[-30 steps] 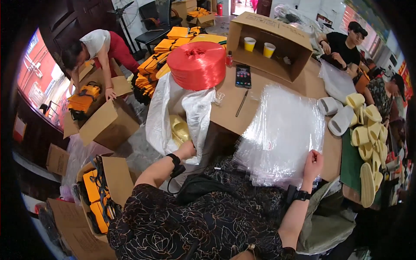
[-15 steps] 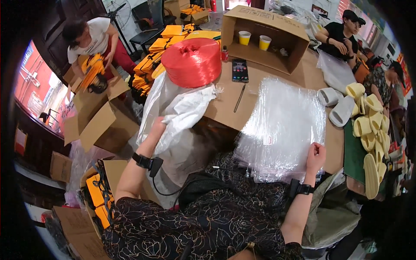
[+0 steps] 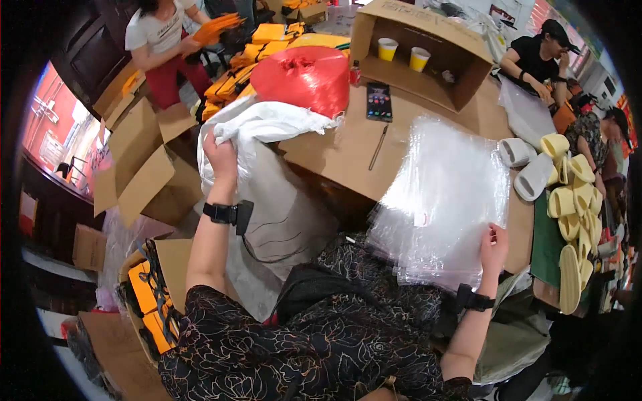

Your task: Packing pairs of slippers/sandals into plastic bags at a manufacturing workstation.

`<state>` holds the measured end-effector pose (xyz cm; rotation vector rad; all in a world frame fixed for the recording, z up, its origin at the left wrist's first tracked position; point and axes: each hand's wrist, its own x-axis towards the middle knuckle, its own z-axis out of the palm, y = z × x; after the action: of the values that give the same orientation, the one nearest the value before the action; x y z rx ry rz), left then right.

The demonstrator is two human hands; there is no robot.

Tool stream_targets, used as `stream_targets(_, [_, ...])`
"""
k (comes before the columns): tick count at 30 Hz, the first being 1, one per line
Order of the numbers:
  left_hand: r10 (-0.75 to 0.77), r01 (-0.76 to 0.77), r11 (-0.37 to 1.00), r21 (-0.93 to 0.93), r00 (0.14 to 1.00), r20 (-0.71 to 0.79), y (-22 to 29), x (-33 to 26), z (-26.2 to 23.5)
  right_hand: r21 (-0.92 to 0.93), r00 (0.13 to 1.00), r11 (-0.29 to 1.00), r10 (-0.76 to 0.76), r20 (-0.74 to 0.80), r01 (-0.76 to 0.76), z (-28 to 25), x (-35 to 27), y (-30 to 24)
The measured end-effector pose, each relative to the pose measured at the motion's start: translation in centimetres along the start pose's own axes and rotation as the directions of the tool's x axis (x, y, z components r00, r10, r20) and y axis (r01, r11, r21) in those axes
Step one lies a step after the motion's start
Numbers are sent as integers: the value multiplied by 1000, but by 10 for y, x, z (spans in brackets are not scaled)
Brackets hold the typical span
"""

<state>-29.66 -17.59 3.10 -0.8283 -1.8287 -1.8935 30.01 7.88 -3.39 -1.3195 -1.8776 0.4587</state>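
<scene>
My left hand [image 3: 219, 157] is closed round the upper edge of a white woven sack [image 3: 267, 121], which hangs at the table's left side below a big roll of red plastic twine [image 3: 304, 81]. My right hand [image 3: 493, 248] lies at the right edge of a stack of clear plastic bags [image 3: 445, 194]. Its fingers are curled in; whether a bag is caught between them is hidden. A pen [image 3: 378, 148] and a phone [image 3: 379, 101] lie on the cardboard-topped table [image 3: 328, 157], left of the bags.
Pale yellow slippers [image 3: 568, 200] and white slippers [image 3: 525, 167] lie at the right. A cardboard box [image 3: 461, 83] on its side holds two cups. Orange bundles [image 3: 231, 83] are piled behind the twine. Open cartons [image 3: 150, 180] stand at the left, near a person [image 3: 160, 47]; others sit at the far right.
My left hand has drawn the sack's edge to the left and up. My right hand stays by the bags. The person at the left has straightened, lifting orange pieces out of the carton.
</scene>
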Motion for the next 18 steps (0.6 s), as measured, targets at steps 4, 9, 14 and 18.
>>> stream_targets(4, [29,-37,994,99,996,80,5,-48,-16,-292,993,950,-87,77,106,-8,1,-41])
stream_targets(9, [-239,238,968,77,795,557,42,-68,-49,197,881,961,-261,394,196,57,-31,-207])
stream_targets(14, [-331,262,944,202,760,559,66,-67,-61,157,476,926,-316,820,344,217,-68,-290])
stream_targets(18, [-511,369,860,353,614,602,85,-63,-79,477,366,527,-844,392,703,317,-69,-290])
